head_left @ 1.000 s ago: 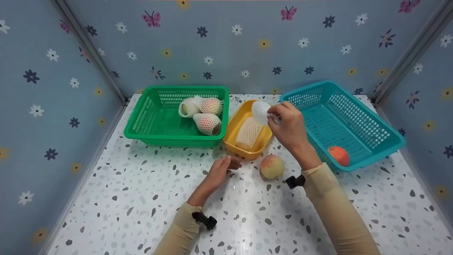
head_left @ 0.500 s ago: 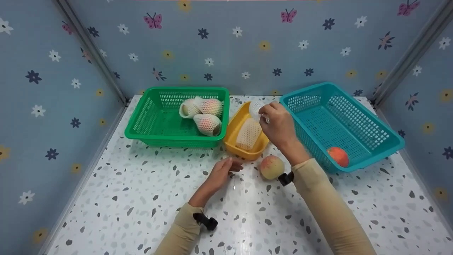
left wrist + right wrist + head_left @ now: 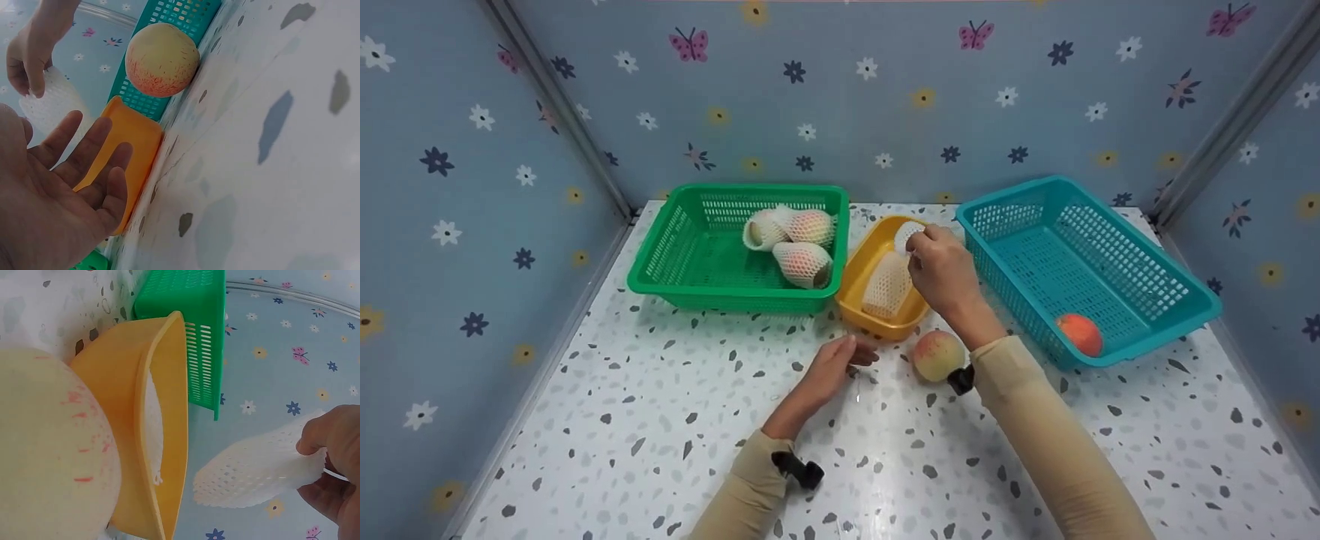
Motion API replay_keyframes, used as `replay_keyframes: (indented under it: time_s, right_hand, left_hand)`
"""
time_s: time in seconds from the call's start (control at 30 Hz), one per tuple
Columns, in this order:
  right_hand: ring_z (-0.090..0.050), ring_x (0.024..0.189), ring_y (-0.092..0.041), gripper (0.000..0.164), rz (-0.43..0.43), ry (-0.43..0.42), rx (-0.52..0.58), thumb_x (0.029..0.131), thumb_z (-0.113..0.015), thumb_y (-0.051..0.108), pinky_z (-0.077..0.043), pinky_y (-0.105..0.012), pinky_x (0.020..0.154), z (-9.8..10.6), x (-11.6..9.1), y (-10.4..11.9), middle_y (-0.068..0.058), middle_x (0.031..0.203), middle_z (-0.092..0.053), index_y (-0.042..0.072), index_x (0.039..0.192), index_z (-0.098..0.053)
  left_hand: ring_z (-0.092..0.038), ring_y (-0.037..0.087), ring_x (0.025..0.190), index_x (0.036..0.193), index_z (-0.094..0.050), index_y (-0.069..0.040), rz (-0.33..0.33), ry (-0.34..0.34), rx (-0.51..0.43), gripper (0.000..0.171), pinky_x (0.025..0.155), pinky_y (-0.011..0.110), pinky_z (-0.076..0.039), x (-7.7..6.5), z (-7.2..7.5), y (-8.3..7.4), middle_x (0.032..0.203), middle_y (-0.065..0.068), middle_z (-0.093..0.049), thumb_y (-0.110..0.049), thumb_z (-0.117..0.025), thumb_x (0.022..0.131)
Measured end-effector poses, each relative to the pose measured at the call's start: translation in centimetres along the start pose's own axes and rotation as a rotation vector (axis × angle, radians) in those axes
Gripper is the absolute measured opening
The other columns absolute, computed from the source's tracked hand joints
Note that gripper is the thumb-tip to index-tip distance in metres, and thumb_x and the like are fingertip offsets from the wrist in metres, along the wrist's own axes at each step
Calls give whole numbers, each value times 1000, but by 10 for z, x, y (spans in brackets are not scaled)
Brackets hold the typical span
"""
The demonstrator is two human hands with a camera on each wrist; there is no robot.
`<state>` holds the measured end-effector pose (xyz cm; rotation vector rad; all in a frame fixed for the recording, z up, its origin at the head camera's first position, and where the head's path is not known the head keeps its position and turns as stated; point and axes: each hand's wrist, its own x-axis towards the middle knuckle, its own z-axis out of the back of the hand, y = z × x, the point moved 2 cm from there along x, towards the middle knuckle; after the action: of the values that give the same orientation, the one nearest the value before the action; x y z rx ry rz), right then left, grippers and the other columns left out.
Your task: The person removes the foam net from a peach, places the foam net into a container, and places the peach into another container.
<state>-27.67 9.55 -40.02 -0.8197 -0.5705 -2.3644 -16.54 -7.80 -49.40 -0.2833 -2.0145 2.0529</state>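
Observation:
My right hand [image 3: 943, 271] pinches a white foam fruit net [image 3: 256, 467] by one end, above the far end of the yellow bin [image 3: 877, 324]. Inside that bin lies another foam net [image 3: 886, 285]. A bare yellow and red peach [image 3: 938, 355] sits on the table in front of the bin, below my right wrist. My left hand [image 3: 829, 367] rests near the bin's front end with its fingers relaxed and nothing in them; in the left wrist view its palm [image 3: 50, 208] faces up beside the yellow bin.
At the left stands a green basket [image 3: 690, 287] with three netted fruits [image 3: 802, 262]. A teal basket [image 3: 1192, 311] at the right holds one red-orange fruit [image 3: 1080, 334]. Patterned panels [image 3: 840, 97] enclose the table on its back and sides.
My right hand has moved left and lowered slightly over the yellow bin, still holding the foam net. The left hand has stayed nearly in place.

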Motion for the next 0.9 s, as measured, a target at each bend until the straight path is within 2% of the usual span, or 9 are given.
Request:
replay_keyframes:
  time_s: [0.2,0.4,0.6,0.73,0.9]
  right_hand:
    - [-49,73,-23,7,-22,76,-59,77,-57,-1,-47,-34,66,-15,-3,-5,-7,76,-50,5,78,-62]
    - [-44,75,-19,9,-70,248,-84,81,-56,3,-46,-30,70,-30,-4,-7,-4,80,-50,7,85,-62]
    - [-43,71,-18,11,-133,432,-53,79,-60,5,-44,-30,70,-46,-6,-8,-1,79,-47,9,89,-61]
    - [-43,67,-19,15,-158,532,-7,74,-64,7,-43,-31,65,-55,-10,-11,0,78,-45,11,88,-59]
    - [-45,70,-18,17,-227,632,16,75,-66,12,-44,-30,66,-62,-14,-12,1,82,-44,14,90,-58]
  left_hand:
    - [-48,42,101,112,-51,9,1,23,-6,43,87,55,-32,0,-1,1,106,27,-54,-18,-21,99]
    - [-48,42,101,109,-55,2,7,21,-16,40,85,57,-32,1,-2,3,106,27,-53,-19,-22,99]
    - [-46,44,101,108,-55,1,11,34,-21,39,84,58,-31,0,-2,3,106,28,-53,-20,-23,99]
    - [-47,45,100,108,-55,0,1,32,-12,39,83,57,-32,0,-2,3,105,27,-53,-21,-23,99]
    - [-47,45,99,108,-55,1,5,34,-14,38,83,58,-32,0,-2,2,105,28,-53,-18,-24,99]
